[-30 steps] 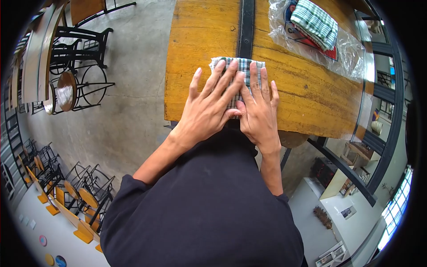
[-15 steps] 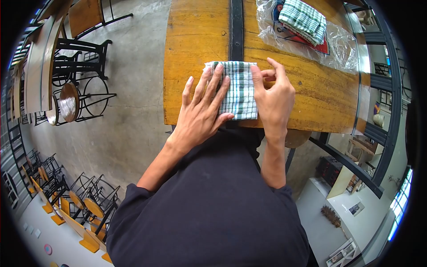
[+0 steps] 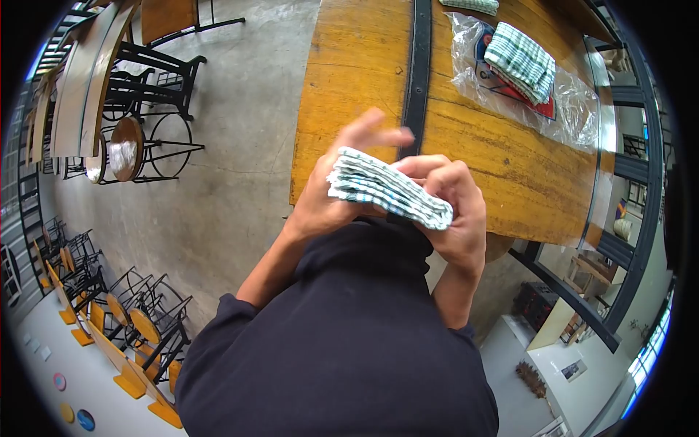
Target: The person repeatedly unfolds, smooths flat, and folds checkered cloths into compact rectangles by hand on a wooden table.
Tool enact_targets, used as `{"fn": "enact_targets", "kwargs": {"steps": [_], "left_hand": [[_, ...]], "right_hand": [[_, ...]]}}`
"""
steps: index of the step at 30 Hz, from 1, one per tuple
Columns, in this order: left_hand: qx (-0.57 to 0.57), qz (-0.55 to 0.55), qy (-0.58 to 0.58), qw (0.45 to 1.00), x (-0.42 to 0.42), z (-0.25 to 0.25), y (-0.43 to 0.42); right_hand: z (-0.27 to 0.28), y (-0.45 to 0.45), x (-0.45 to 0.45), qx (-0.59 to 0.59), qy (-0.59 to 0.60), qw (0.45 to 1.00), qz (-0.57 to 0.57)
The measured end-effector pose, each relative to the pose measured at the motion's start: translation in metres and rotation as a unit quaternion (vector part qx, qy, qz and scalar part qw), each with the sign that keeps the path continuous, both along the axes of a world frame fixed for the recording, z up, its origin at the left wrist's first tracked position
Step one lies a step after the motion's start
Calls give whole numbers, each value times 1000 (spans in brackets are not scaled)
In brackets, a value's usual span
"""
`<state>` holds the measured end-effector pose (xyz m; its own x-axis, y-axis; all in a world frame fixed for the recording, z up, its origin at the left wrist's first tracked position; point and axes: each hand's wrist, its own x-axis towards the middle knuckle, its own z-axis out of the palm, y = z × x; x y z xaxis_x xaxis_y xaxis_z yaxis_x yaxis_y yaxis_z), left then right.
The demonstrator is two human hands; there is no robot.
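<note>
A folded green, white and blue checked cloth (image 3: 389, 191) is lifted off the table, its stacked layers facing up towards me. Its right, rounded end is gripped by my right hand (image 3: 462, 207), fingers bent over the top. My left hand (image 3: 324, 193) holds the left end against the palm; two of its fingers stretch past the cloth, smeared by motion, and the thumb is mostly hidden behind the layers. Farther off on the table, another folded checked cloth (image 3: 520, 58) lies on a clear plastic bag (image 3: 575, 116) with red and blue print.
The wooden table (image 3: 502, 182) has a black metal strip (image 3: 419, 73) across it. Part of another checked cloth (image 3: 473, 6) shows at the top edge. Stools (image 3: 127, 149) and tables stand to the left, and a black metal frame (image 3: 633, 218) rises at right.
The checked cloth lay flat on the table under my left hand; now both hands hold it raised and turned edge-up, nearer my body. The view has shifted, so the table sits farther right.
</note>
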<state>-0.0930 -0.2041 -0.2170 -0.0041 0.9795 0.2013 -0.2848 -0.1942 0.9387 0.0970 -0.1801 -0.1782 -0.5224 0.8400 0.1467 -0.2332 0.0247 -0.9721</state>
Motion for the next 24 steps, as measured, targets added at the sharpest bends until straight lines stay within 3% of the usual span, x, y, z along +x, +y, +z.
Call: {"fn": "enact_targets", "kwargs": {"steps": [2,3,6,7,8,10,12,14,16,21,24], "left_hand": [[34,-129,114,985,-12,1,4],[39,-35,49,997,5,2,0],[-45,-30,129,990,2,19,-3],[26,5,206,978,4,24,2],[28,6,206,978,5,30,4],[73,14,313,947,8,44,7],[104,-11,359,928,6,53,12],[112,-61,434,892,8,59,14],[112,-69,422,897,13,59,18],[-26,-104,337,936,12,57,18],[-57,-171,364,914,-3,53,19]], "right_hand": [[0,-4,1,-2,41,998,-45],[-1,-4,3,-8,62,997,-52],[2,-3,10,-5,20,998,-57],[3,-1,13,21,-28,997,-72],[8,3,19,23,-29,997,-71],[22,12,31,134,-149,977,-68],[35,17,36,167,-180,966,-79],[54,18,34,202,-323,924,-21],[55,14,26,190,-318,928,-49],[45,11,26,100,-333,934,-82],[34,12,37,89,-339,930,-113]]}}
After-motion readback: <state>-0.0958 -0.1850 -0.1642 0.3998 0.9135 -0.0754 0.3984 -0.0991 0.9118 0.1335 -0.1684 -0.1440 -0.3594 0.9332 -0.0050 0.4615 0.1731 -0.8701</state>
